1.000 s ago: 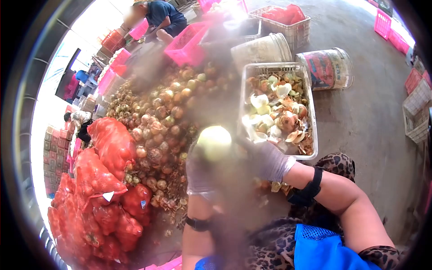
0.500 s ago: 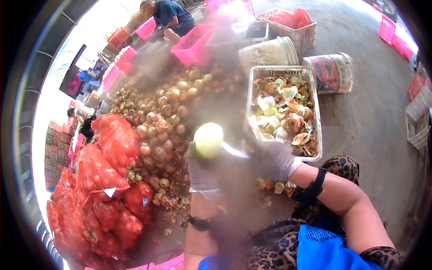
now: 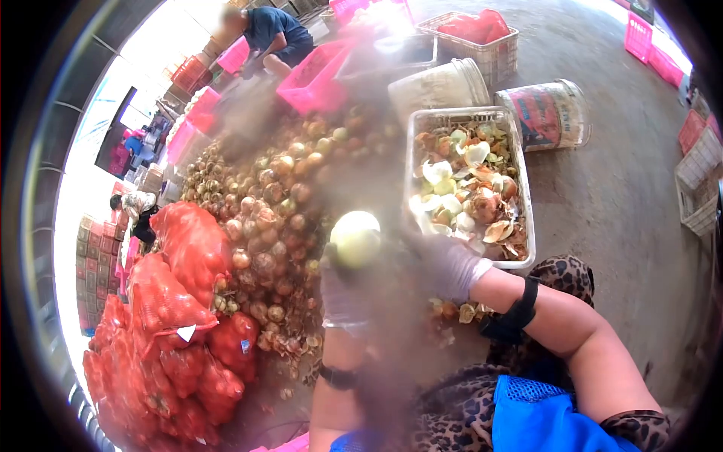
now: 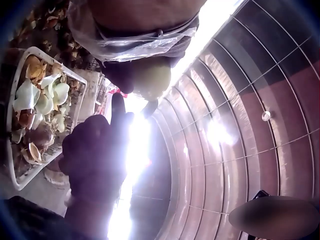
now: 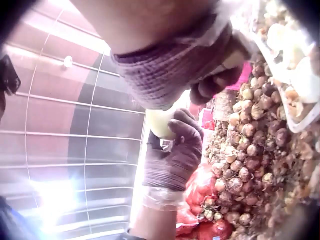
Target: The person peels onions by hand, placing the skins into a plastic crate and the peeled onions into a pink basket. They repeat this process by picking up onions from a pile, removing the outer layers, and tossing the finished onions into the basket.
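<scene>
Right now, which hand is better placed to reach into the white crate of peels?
Right. The right hand sits beside the white crate at its near rim; the left hand grips the peeled onion, towards the onion heap.

Onions [image 3: 271, 218] are heaped on the concrete floor [image 3: 617, 196] beside red net sacks [image 3: 173, 301]. A crate [image 3: 459, 114] of peelings stands near two buckets [image 3: 546, 114].

The onion [image 3: 355, 237] in the left hand [image 3: 343, 290] is pale yellow-green. Left of the hands the net sacks [image 3: 177, 301] are red; below the right hand [image 3: 444, 264] the cloth [image 3: 561, 275] is leopard-spotted
</scene>
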`<state>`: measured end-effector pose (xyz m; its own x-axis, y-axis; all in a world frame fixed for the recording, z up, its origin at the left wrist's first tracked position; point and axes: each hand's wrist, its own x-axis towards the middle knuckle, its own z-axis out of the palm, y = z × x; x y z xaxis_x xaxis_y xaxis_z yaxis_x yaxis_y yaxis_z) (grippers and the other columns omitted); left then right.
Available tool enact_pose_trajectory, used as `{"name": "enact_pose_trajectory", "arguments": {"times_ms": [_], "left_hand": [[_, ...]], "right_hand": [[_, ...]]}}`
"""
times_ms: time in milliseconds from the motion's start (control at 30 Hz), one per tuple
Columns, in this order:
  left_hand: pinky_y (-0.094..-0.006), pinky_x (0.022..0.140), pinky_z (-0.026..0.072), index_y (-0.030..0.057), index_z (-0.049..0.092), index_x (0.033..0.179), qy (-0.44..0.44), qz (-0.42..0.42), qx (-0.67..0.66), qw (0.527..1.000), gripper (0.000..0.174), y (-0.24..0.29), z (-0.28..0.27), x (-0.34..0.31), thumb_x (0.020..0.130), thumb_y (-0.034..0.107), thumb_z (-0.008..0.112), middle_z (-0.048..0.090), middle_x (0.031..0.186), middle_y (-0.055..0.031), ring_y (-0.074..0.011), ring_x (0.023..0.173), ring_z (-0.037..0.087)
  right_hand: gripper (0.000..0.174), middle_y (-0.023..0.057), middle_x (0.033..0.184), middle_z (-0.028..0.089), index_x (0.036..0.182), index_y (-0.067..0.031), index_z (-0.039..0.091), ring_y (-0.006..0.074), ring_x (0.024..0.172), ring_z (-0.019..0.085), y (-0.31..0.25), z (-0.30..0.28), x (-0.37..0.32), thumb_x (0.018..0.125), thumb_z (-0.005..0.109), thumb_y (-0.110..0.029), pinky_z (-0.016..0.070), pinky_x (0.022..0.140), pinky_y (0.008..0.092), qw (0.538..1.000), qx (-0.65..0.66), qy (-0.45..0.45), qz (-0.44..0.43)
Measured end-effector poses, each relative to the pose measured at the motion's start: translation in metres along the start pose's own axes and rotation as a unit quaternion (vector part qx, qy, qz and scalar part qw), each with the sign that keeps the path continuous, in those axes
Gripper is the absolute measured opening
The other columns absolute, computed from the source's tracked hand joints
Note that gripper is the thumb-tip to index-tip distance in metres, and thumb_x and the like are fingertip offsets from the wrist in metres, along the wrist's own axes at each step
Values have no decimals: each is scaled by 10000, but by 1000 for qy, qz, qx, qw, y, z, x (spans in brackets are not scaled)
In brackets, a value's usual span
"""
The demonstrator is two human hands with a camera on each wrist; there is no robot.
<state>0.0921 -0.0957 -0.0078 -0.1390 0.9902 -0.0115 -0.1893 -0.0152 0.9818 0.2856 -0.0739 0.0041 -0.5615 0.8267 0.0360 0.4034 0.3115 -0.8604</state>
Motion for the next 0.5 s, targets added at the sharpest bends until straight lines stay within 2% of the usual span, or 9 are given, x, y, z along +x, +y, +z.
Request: {"name": "enact_pose_trajectory", "arguments": {"times_ms": [33,67,200,267,300,333,400,467,500], "left_hand": [[-353,636,587,62,555,1207,-14,-100,-212,972,532,11,5,-3,870,472,579,634,1093,-112,-237,928,640],[-351,627,588,63,559,1204,-27,-196,-413,889,526,23,12,-8,873,471,579,638,1088,-111,-240,927,642],[-358,627,585,88,575,1199,-35,-181,-388,903,499,31,22,-13,873,466,585,641,1079,-113,-248,909,645],[-360,631,579,100,583,1197,-33,-170,-389,905,491,4,4,-5,873,469,585,640,1076,-115,-254,906,642],[-361,635,576,103,575,1204,-47,-95,-205,973,494,4,6,-6,873,470,584,633,1090,-118,-257,914,638],[-362,640,572,105,568,1210,-57,-17,-13,998,497,6,8,-7,873,470,583,627,1103,-120,-260,922,634],[-368,650,567,108,549,1226,-69,-16,4,998,509,12,15,-13,873,473,581,610,1136,-125,-267,947,622],[-378,661,562,108,525,1245,-70,-175,-335,923,529,27,25,-22,872,478,579,588,1176,-129,-277,978,609],[-380,667,562,101,516,1249,-60,-168,-310,934,541,20,22,-19,871,482,576,582,1182,-129,-279,988,604]], "right_hand": [[388,155,838,610,1074,-59,508,315,727,648,25,12,6,775,691,-227,519,611,410,992,113,-24,-45],[343,131,833,609,1041,-53,524,294,730,647,17,3,3,784,685,-213,520,620,392,974,217,-66,9],[263,76,830,612,1015,-49,560,229,732,641,-5,-19,-3,816,667,-185,522,635,335,782,572,-121,215],[259,42,831,628,1041,-43,602,140,718,619,-13,-29,-7,894,606,-256,513,607,276,842,484,-63,227],[267,53,872,629,1065,-45,603,146,732,621,-12,-31,-7,904,594,-259,514,606,278,900,403,-24,166],[276,63,913,630,1089,-47,604,152,746,623,-10,-33,-6,915,582,-261,516,606,281,944,309,24,114],[311,139,1074,621,1159,-62,567,263,817,654,9,-29,-3,881,593,-199,530,631,349,983,22,133,-126],[392,205,1385,419,1268,-74,540,319,871,663,10,-28,-11,895,553,-195,548,660,392,939,-228,74,-247],[411,213,1430,357,1288,-87,535,324,876,663,1,-28,-11,894,552,-201,549,658,397,951,-225,20,-214]]}}
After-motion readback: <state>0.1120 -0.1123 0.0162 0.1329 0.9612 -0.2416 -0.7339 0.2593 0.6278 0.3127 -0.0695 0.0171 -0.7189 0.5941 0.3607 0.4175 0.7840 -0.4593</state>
